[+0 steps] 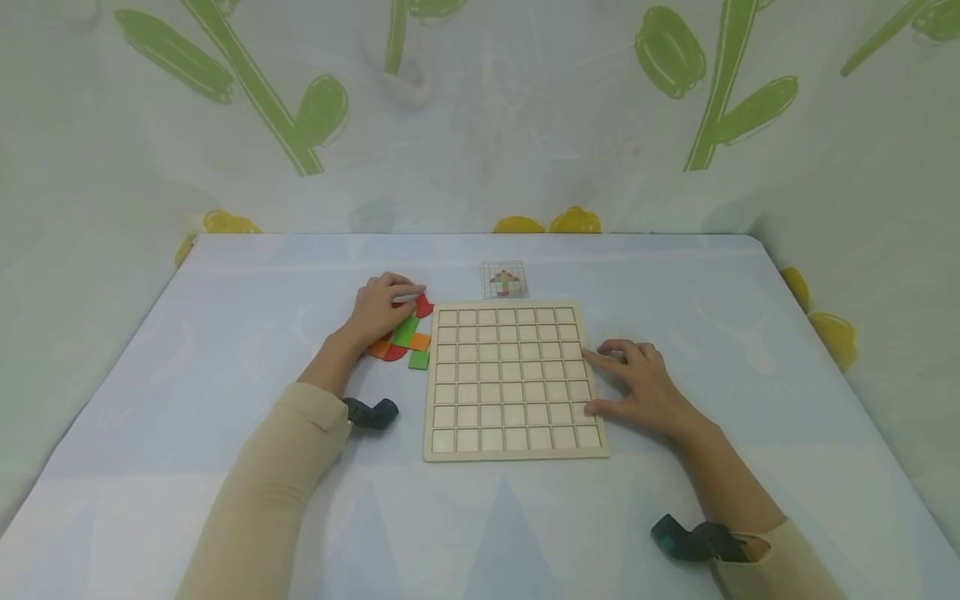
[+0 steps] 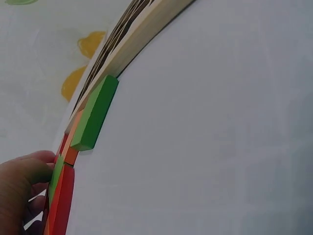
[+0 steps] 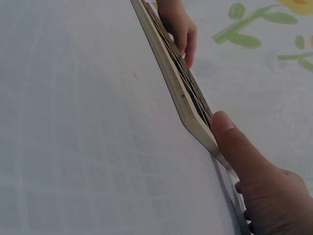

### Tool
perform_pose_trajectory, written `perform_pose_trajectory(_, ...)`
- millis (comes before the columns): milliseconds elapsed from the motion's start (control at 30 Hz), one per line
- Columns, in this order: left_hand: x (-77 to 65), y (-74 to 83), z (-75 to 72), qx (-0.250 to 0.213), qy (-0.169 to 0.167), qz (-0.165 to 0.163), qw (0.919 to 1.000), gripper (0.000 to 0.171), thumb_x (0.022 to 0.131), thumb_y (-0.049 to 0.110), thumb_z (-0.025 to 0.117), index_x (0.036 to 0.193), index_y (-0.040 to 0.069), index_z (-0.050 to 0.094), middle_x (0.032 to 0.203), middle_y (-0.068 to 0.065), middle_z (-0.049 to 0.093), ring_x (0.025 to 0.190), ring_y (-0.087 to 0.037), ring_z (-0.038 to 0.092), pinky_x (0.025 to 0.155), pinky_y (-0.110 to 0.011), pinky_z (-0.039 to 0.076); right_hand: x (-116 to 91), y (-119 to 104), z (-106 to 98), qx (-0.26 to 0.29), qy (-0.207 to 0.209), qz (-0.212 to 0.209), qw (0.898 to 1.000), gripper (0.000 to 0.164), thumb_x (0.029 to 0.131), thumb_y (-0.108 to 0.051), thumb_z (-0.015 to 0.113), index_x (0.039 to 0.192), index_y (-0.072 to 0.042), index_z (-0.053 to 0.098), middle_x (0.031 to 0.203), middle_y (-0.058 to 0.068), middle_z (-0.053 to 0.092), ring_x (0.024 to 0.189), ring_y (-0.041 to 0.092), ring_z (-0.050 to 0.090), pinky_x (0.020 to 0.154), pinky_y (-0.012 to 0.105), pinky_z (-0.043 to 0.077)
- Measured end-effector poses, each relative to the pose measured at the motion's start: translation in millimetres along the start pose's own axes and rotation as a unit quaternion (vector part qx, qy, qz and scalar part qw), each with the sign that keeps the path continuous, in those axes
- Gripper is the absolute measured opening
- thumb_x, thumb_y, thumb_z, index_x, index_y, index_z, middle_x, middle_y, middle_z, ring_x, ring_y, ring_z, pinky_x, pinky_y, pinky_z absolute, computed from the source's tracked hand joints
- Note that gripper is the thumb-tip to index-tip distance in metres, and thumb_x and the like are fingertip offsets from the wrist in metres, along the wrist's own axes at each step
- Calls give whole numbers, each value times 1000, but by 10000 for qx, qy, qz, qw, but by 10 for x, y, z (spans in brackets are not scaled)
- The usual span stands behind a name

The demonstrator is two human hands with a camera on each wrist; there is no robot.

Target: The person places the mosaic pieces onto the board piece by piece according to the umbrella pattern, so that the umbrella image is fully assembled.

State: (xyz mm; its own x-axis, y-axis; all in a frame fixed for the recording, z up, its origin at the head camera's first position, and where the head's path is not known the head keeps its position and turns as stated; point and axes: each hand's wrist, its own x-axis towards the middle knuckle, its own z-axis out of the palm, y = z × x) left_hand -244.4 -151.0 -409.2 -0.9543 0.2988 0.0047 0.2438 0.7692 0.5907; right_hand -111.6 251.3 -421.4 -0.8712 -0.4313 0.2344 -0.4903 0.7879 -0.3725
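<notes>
A square wooden grid board [image 1: 517, 459] lies flat in the middle of the table, its cells bare. Against its left side is a loose cluster of flat coloured blocks: a green parallelogram-like block [image 1: 406, 332], a small green square block [image 1: 418, 360], orange ones [image 1: 420, 342] and red ones [image 1: 425, 306]. My left hand [image 1: 384, 308] rests over the upper left of this cluster, fingers loosely bent and touching the blocks; its fingertips are partly hidden. At the board's right edge, my right hand [image 1: 637, 385] touches the rim with thumb and forefinger spread apart.
Just behind the board lies a small clear card [image 1: 505, 280] with a gridded, coloured picture. A pale cloth wall with green plant prints [image 1: 322, 108] rises along the table's far edge. Dark wrist-worn cameras [image 1: 371, 414] sit on both forearms.
</notes>
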Motion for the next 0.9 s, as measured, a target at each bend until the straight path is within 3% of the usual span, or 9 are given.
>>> perform_pose_trajectory(400, 23, -9, 11, 304, 152, 181, 9993, 30, 93, 19, 56, 120, 10, 65, 115, -13, 55, 111, -30, 42, 98, -48, 29, -7, 3, 11, -16, 32, 16, 10000, 78, 70, -52, 75, 132, -9, 55, 123, 15, 49, 107, 37, 41, 88, 52, 29)
perform_pose_trajectory(600, 40, -18, -7, 516, -125, 320, 9981, 43, 94, 20, 55, 136, 13, 51, 115, -13, 53, 109, -29, 41, 96, -46, 32, -9, -11, 10, 7, -54, 122, 9999, 78, 70, -49, 77, 133, -10, 54, 124, 15, 48, 109, 37, 40, 89, 52, 29)
perform_pose_trajectory(733, 53, -35, -31, 603, -319, 465, 9966, 39, 94, 20, 54, 133, 15, 56, 114, -13, 52, 108, -29, 40, 90, -45, 33, -1, -18, 4, -29, -85, 125, 9999, 78, 70, -49, 76, 134, -11, 54, 124, 15, 48, 109, 37, 40, 89, 52, 29)
perform_pose_trajectory(900, 68, -37, -58, 665, -482, 550, 9951, 43, 94, 19, 53, 137, 17, 52, 117, -13, 50, 110, -29, 38, 92, -46, 33, 13, -21, -3, -31, -93, 157, 9998, 78, 70, -49, 76, 134, -11, 54, 124, 15, 49, 108, 35, 40, 88, 51, 28)
